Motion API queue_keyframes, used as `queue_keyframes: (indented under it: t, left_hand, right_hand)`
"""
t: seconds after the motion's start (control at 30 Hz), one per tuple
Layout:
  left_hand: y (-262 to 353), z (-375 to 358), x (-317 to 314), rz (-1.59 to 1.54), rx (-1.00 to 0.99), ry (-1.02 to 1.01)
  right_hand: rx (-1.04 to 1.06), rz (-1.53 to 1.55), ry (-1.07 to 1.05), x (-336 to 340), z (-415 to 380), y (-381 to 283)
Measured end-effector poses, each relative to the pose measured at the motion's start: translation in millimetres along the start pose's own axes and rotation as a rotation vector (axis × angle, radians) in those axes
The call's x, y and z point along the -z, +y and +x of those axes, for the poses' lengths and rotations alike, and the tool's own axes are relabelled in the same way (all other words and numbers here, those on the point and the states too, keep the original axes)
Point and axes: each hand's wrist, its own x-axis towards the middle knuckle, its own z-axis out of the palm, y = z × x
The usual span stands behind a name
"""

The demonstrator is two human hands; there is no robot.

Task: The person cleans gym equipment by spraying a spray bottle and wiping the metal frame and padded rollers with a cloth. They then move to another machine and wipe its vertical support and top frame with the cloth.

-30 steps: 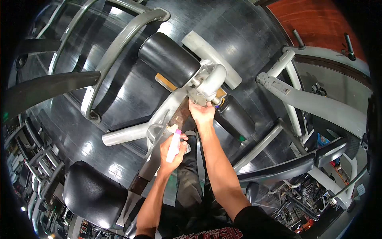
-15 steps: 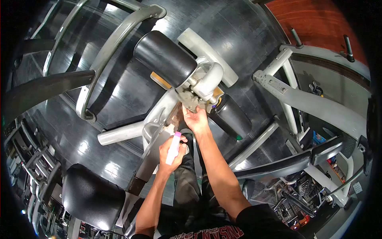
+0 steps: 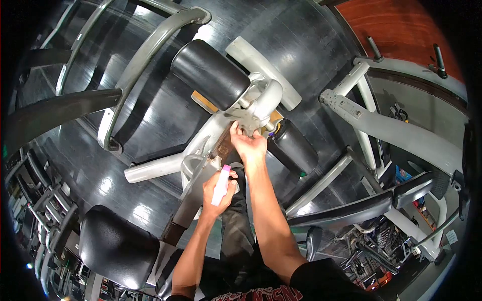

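My left hand is closed around a white spray bottle with a pink nozzle, held above the machine's dark beam. Farther forward, my right hand is turned palm up, its fingers curled on a grey cloth. That cloth lies against the pale metal frame between two black roller pads, the larger pad to the upper left and the smaller pad to the lower right. Parts of the bottle and the fingertips under the cloth are hidden.
A black padded seat stands at the lower left. Curved grey metal bars rise at the upper left. On the right are a long black bench pad and a thick grey frame arm. Dark flooring surrounds the machine.
My right hand and the cloth have shifted slightly up and to the right along the frame. The left hand with the spray bottle stays nearly in place.
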Motion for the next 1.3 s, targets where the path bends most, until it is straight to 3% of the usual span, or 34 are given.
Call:
queue_keyframes:
  t: [0.17,0.27,0.47,0.6,0.67,0.73,0.87,0.93,1.0,1.07,1.13,1.17,1.2,1.3]
  left_hand:
    - [6.0,-0.2,-4.3,-0.033,-0.071,-0.011]
    - [6.5,-1.0,-5.2,-0.021,-0.101,-0.006]
    - [3.5,-0.7,-6.6,-0.072,-0.095,0.034]
    - [5.7,-2.6,-7.0,-0.102,-0.027,0.033]
    - [2.5,-1.4,-7.1,-0.105,-0.021,0.025]
    - [-1.9,-0.8,-6.6,-0.03,-0.135,0.003]
    - [-6.8,-1.9,-6.4,-0.023,-0.147,0.007]
    - [-2.1,-2.2,-8.2,-0.105,-0.056,0.044]
    - [1.1,-3.1,-7.9,-0.108,-0.043,0.034]
    - [0.5,-3.1,-7.7,-0.115,-0.029,0.025]
    - [-2.9,-1.4,-5.8,-0.008,-0.141,-0.007]
    - [-3.5,-1.6,-5.5,-0.007,-0.14,-0.004]
    - [-1.7,-1.3,-6.4,-0.028,-0.14,-0.002]
    - [4.7,-1.6,-8.5,-0.059,-0.135,0.0]
  right_hand:
    - [-0.005,0.068,-0.01,9.9,-9.9,2.1]
    - [0.023,-0.112,-0.157,34.1,-37.4,-0.6]
    - [0.268,-0.968,-0.158,26.7,-78.5,-25.9]
    - [0.117,-0.991,-0.172,18.4,-52.6,-32.8]
    - [0.144,-1.028,-0.133,30.5,-24.7,-33.9]
    - [0.041,-1.046,-0.052,33.4,-16.7,-26.8]
    - [-0.036,-1.138,0.016,42.9,-35.5,-23.6]
    - [-0.183,-1.163,-0.193,55.4,-37.1,-38.4]
    - [-0.152,-1.193,-0.171,61.6,-44.3,-44.5]
    - [0.146,-1.29,-0.101,49.5,-68.6,-39.6]
    - [0.336,-1.371,-0.147,23.8,-95.3,-33.7]
    - [0.337,-1.318,-0.323,26.0,-79.7,-56.0]
    - [0.42,-1.341,-0.368,18.4,-72.0,-68.3]
    - [1.111,-1.855,-0.533,-31.9,-79.1,-64.6]
